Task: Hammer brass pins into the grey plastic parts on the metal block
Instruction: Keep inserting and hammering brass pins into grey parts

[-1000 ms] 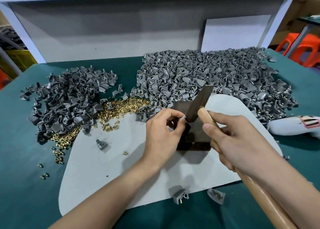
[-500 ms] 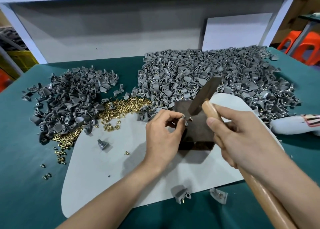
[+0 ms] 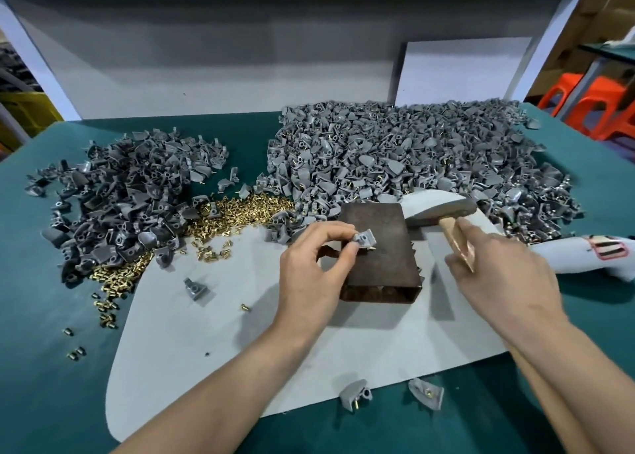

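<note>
A rusty brown metal block lies on a pale grey mat in the middle of the table. My left hand pinches a small grey plastic part at the block's left edge; a brass pin sticks out of the part. My right hand holds the wooden handle of a hammer, whose metal head is down to the right of the block's far end. Loose brass pins lie heaped left of the block.
A large pile of grey parts fills the back right, a darker pile the left. Two grey parts lie at the mat's near edge, another on the mat. A white bottle-like object lies at right. A grey wall closes off the back.
The hammer head has swung from above the block down to its far right side. My left hand has stayed at the block's left edge with the part.
</note>
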{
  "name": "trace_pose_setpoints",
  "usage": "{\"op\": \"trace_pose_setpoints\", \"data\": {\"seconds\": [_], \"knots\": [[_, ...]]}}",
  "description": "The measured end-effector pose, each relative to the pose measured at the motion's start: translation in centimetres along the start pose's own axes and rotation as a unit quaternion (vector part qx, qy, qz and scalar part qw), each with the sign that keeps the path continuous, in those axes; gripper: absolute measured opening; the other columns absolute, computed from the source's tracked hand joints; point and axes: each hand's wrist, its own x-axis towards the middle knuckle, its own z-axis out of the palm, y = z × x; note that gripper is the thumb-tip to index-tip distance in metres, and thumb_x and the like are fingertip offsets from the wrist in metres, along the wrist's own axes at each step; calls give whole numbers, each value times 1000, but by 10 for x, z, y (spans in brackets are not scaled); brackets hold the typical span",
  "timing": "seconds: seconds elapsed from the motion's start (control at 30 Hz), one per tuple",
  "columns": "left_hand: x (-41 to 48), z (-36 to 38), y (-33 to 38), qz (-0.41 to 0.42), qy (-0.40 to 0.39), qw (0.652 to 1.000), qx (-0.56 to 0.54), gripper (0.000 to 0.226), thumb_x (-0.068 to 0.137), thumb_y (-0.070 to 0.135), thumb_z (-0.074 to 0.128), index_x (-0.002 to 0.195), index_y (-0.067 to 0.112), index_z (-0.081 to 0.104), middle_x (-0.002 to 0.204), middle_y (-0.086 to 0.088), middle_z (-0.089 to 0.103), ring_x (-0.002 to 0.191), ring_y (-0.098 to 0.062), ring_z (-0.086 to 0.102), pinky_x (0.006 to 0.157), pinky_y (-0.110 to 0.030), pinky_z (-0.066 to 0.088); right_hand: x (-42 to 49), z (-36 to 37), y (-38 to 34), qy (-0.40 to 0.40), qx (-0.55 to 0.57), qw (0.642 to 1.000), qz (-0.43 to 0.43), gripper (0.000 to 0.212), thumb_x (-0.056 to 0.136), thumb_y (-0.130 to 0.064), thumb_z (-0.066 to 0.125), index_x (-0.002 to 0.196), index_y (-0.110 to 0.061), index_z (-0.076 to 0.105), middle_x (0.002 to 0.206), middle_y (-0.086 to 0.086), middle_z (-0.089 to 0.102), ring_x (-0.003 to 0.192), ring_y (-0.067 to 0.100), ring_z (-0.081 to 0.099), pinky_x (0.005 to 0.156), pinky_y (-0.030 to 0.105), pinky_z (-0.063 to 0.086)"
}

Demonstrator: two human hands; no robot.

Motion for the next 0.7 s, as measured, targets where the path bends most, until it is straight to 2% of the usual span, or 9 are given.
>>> {"op": "trace_pose_setpoints", "data": {"seconds": [0.07, 0.13, 0.3, 0.43, 0.57, 0.7], "knots": [[1, 0, -1, 1, 2, 1000, 19, 14, 84, 7, 71, 89, 20, 71, 98, 18, 66, 101, 0, 60, 90, -26, 50, -1, -1, -5, -3, -14, 1000, -7, 55, 87, -47, 56, 136, -26, 44, 104, 10, 62, 100, 33, 56, 78, 41, 48], [2, 0, -3, -7, 5, 1000, 19, 13, 84, 8, 70, 88, 21, 70, 96, 19, 65, 100, 1, 59, 87, -22, 49, -2, -2, -13, 4, 5, 1000, -28, 54, 84, -50, 60, 131, -25, 51, 100, 9, 64, 104, 31, 50, 79, 41, 48], [2, -1, -5, -5, 14, 1000, 18, 16, 84, 6, 70, 86, 22, 68, 92, 18, 64, 96, 4, 58, 79, -8, 43, -7, -3, -31, 0, 60, 996, -62, 30, 87, -29, 62, 116, -23, 65, 114, 1, 59, 109, 26, 45, 86, 37, 44], [4, -1, -6, -4, 34, 999, 18, 18, 84, 3, 68, 86, 21, 67, 92, 14, 64, 93, 3, 58, 79, -8, 42, -2, -10, -46, 75, 201, 970, -118, 19, 81, -15, 69, 99, -15, 73, 93, 0, 60, 93, 24, 55, 87, 32, 42], [5, -1, -7, -25, 51, 998, -12, 18, 85, 1, 66, 89, 19, 67, 93, 9, 65, 90, 1, 60, 79, -8, 43, 10, -10, -69, -4, 262, 956, -135, 21, 78, -15, 75, 99, -16, 74, 89, -3, 62, 87, 15, 58, 85, 20, 40], [6, -1, -7, -31, 56, 998, -18, 22, 85, 2, 66, 87, 23, 65, 91, 10, 65, 89, 1, 60, 80, -9, 43, 10, -3, -77, 2, 268, 954, -132, 8, 77, -14, 76, 83, -18, 74, 79, -5, 59, 80, 13, 53, 74, 18, 34]]}}
